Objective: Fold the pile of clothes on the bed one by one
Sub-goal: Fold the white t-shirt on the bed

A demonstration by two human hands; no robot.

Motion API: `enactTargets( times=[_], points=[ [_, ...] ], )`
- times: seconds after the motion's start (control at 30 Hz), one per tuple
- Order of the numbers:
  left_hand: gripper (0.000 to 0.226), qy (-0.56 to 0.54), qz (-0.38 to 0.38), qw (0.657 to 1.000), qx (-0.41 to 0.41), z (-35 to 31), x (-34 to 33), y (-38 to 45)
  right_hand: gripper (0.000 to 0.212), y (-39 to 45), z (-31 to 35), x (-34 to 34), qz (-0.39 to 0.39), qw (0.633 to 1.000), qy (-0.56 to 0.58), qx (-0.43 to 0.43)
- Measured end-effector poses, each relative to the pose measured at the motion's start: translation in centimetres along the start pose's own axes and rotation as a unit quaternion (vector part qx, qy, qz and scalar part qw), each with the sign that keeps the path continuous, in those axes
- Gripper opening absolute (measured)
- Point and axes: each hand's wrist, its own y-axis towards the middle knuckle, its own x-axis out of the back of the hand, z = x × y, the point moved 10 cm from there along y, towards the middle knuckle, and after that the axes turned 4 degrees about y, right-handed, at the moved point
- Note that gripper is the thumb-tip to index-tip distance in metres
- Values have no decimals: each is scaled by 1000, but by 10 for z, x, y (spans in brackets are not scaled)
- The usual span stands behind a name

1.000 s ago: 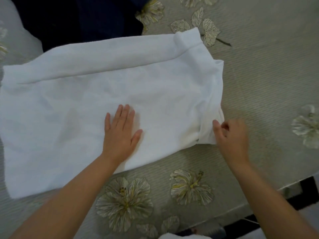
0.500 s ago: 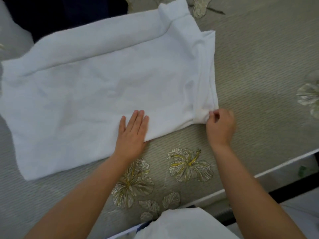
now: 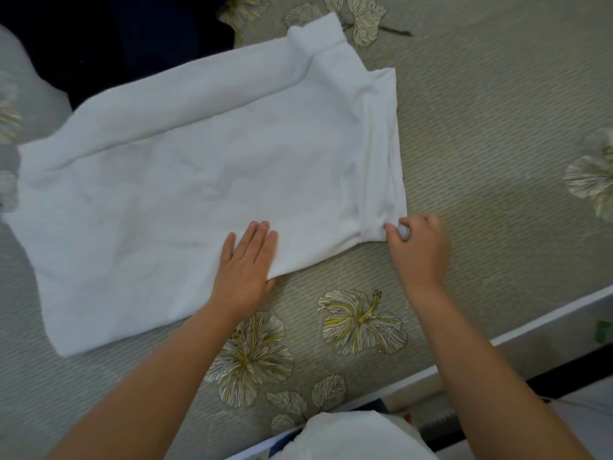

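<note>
- Head view: white garment (image 3: 205,180) lies spread flat across the bed (image 3: 497,144), partly folded, with a long rolled fold along its far edge and a narrower folded strip down its right side.
- Your left hand (image 3: 243,260) lies palm down on the near edge of the garment, fingers straight and close together, pressing the cloth onto the bed.
- Your right hand (image 3: 416,242) is at the garment's near right corner, thumb and curled fingers pinching a small bit of the white cloth there.
- Both your forearms reach in from the near edge; the hands are apart, with bare bedcover between them.
- The bedcover is a ribbed grey-green fabric printed with pale hibiscus flowers (image 3: 361,322); one bloom sits just below your right wrist.
- A dark cloth (image 3: 116,38) lies at the far left, just beyond the garment's rolled edge.
- White fabric (image 3: 351,436) shows at the bottom edge, near you.
</note>
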Motion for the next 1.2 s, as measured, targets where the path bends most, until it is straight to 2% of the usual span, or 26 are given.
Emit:
enactTargets(
  times=[0.27,0.43,0.5,0.57,0.63,0.7,0.77,0.9,0.97,1.03,1.1,1.2],
  points=[
    [78,23,24,999,22,3,-12,4,27,-2,16,-7,-26,998,-20,58],
    [77,30,32,999,23,5,-13,5,8,-2,26,-3,-44,994,-11,101],
    [76,32,35,999,20,6,-13,5,5,0,22,-2,-49,995,18,90],
    [74,26,34,999,17,7,-12,4,5,2,4,4,-58,992,109,29],
    [72,13,30,999,16,9,-11,3,10,1,-19,7,-39,957,277,-71],
    [69,16,38,999,10,9,-10,2,25,-2,-31,-1,11,896,417,-149],
    [68,13,46,999,4,9,-9,3,29,2,-30,-3,51,873,456,-167],
    [104,-15,72,997,-13,9,-7,3,29,12,-27,-4,82,822,528,-199],
    [112,-12,78,997,-16,11,-7,3,31,17,-32,-3,90,795,557,-223],
    [106,0,89,996,-24,11,-7,4,32,26,-43,3,76,802,541,-242],
    [98,16,101,994,-30,11,-8,4,33,36,-54,12,61,833,492,-245],
    [110,49,119,991,-34,9,-12,4,32,55,-50,19,117,859,461,-188]
  ],
)
